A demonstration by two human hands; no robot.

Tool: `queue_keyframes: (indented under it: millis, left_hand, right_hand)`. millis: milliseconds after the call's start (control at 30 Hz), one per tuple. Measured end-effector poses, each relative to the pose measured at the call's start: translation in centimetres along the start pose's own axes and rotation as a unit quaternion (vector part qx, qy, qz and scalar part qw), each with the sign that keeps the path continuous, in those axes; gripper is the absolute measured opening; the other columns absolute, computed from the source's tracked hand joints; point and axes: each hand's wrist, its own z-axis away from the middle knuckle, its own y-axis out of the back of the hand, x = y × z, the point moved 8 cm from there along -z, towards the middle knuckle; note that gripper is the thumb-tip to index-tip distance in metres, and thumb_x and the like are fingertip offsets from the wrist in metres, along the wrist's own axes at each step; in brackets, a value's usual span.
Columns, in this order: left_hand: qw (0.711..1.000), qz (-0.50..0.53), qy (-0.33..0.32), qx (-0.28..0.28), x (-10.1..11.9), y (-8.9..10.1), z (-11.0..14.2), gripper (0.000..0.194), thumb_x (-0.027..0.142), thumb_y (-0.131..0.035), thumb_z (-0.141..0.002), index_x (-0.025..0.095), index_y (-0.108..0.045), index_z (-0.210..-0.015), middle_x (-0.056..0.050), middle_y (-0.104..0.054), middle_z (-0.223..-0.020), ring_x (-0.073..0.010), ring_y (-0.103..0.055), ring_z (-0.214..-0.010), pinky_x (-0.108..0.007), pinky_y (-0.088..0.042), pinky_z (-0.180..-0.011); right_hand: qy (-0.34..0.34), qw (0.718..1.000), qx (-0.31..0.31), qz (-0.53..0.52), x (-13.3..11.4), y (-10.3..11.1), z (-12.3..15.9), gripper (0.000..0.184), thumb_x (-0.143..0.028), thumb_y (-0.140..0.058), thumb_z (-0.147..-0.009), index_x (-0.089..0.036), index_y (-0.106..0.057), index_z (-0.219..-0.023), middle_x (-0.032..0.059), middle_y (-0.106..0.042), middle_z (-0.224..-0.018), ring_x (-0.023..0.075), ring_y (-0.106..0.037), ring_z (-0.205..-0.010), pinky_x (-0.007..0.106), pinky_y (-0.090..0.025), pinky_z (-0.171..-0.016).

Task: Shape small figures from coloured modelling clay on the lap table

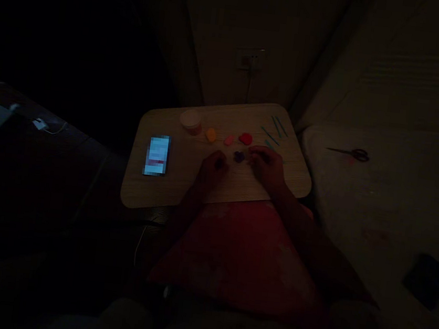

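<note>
The light is dim. A small dark purple piece [239,157], maybe flower-shaped, lies on a small wooden-topped table [172,191] between my two hands. My left hand [213,168] is curled to the left of it, with the fingers bent in. My right hand [267,166] is beside its right edge, thumb and fingers drawn together; whether they touch the piece or hold something is too dark to tell. Just beyond lie an orange piece [210,135], a pink piece [229,140] and a red piece [245,138].
Several teal sticks [273,133] lie at the table's far right. A lidded tub [191,121] stands at the back left, near a lit phone [157,155]. Scissors [357,154] rest on a pale surface to the right. A wall socket [250,59] has a cable plugged in.
</note>
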Motion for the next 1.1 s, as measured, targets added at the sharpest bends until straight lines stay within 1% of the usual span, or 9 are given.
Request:
queue_keyframes:
  millis: [67,167,233,333,500,667,800,967,1100]
  left_hand:
    - [1.000,0.007,-0.005,0.009,-0.1,0.1,0.0,0.015,0.011,-0.062,-0.076,0.020,-0.050,-0.077,0.004,-0.051,-0.074,-0.0117,-0.047,-0.070,-0.025,-0.038,-0.067]
    - [1.000,0.010,-0.002,0.025,-0.2,0.3,0.0,0.012,0.016,-0.063,-0.080,0.020,-0.053,-0.078,0.004,-0.053,-0.075,-0.0120,-0.049,-0.071,-0.025,-0.040,-0.068]
    - [1.000,0.009,0.005,0.029,-0.3,0.3,-0.1,0.011,0.022,-0.063,-0.086,0.020,-0.056,-0.078,0.003,-0.056,-0.075,-0.0125,-0.051,-0.072,-0.025,-0.042,-0.069]
    - [1.000,0.000,0.010,0.021,-0.3,0.1,-0.1,0.016,0.028,-0.063,-0.091,0.019,-0.063,-0.079,0.001,-0.062,-0.078,-0.0137,-0.056,-0.076,-0.026,-0.046,-0.074]
    - [1.000,-0.004,0.006,0.008,-0.6,-0.2,0.0,0.017,0.034,-0.070,-0.089,0.019,-0.075,-0.089,-0.002,-0.071,-0.089,-0.0163,-0.064,-0.084,-0.029,-0.050,-0.080]
    - [1.000,-0.025,-0.003,-0.006,-0.9,-0.5,0.1,0.016,0.034,-0.077,-0.084,0.020,-0.078,-0.092,-0.002,-0.074,-0.090,-0.0173,-0.067,-0.084,-0.030,-0.053,-0.079]
    - [0.999,-0.031,-0.014,-0.008,-0.7,-0.5,0.1,0.015,0.031,-0.078,-0.083,0.020,-0.079,-0.093,-0.003,-0.075,-0.091,-0.0177,-0.068,-0.084,-0.030,-0.054,-0.079]
    - [0.999,-0.037,-0.029,-0.003,-0.5,-0.4,0.1,0.013,0.025,-0.076,-0.083,0.020,-0.078,-0.095,-0.004,-0.076,-0.097,-0.0182,-0.070,-0.090,-0.031,-0.056,-0.085]
    - [0.999,-0.024,-0.014,0.025,-0.7,0.1,0.1,0.015,0.019,-0.073,-0.082,0.020,-0.076,-0.097,-0.004,-0.077,-0.099,-0.0179,-0.070,-0.090,-0.031,-0.056,-0.085]
  right_hand:
    - [0.005,1.000,0.022,-0.012,0.1,0.3,0.0,0.026,-0.042,-0.078,-0.083,-0.024,-0.073,-0.101,0.0046,-0.076,-0.098,0.0184,-0.070,-0.083,0.033,-0.058,-0.076]
    - [0.009,0.999,0.036,0.003,-0.4,0.4,0.3,0.023,-0.037,-0.083,-0.078,-0.023,-0.072,-0.093,0.0029,-0.075,-0.088,0.0181,-0.069,-0.078,0.033,-0.057,-0.074]
    - [0.018,0.999,0.023,0.037,-1.2,0.0,0.6,0.019,-0.036,-0.084,-0.079,-0.023,-0.073,-0.088,0.0026,-0.074,-0.083,0.0179,-0.068,-0.074,0.033,-0.057,-0.070]
    - [0.081,0.993,-0.011,0.081,-3.2,-0.8,1.1,0.015,-0.037,-0.082,-0.083,-0.023,-0.077,-0.088,0.0046,-0.077,-0.090,0.0195,-0.071,-0.080,0.034,-0.058,-0.073]
    - [0.157,0.978,-0.063,0.125,-5.1,-2.0,1.8,0.013,-0.036,-0.076,-0.090,-0.025,-0.078,-0.098,0.0058,-0.079,-0.098,0.0215,-0.073,-0.087,0.037,-0.059,-0.079]
    - [0.148,0.976,-0.090,0.131,-4.7,-2.6,2.2,0.029,-0.033,-0.071,-0.092,-0.025,-0.071,-0.120,0.0058,-0.079,-0.102,0.0217,-0.074,-0.088,0.037,-0.060,-0.081]
    - [0.155,0.969,-0.110,0.157,-4.6,-3.0,2.3,0.035,-0.035,-0.070,-0.092,-0.025,-0.066,-0.126,0.0074,-0.078,-0.107,0.0232,-0.073,-0.093,0.038,-0.058,-0.085]
    - [0.215,0.947,-0.077,0.226,-4.7,-2.6,1.8,0.060,-0.051,-0.074,-0.087,-0.024,-0.058,-0.138,0.0150,-0.068,-0.133,0.0334,-0.063,-0.120,0.053,-0.050,-0.104]
    - [0.190,0.933,-0.080,0.295,-3.4,-3.0,1.4,0.064,-0.048,-0.068,-0.092,-0.021,-0.053,-0.148,0.0188,-0.062,-0.143,0.0380,-0.057,-0.129,0.058,-0.044,-0.109]
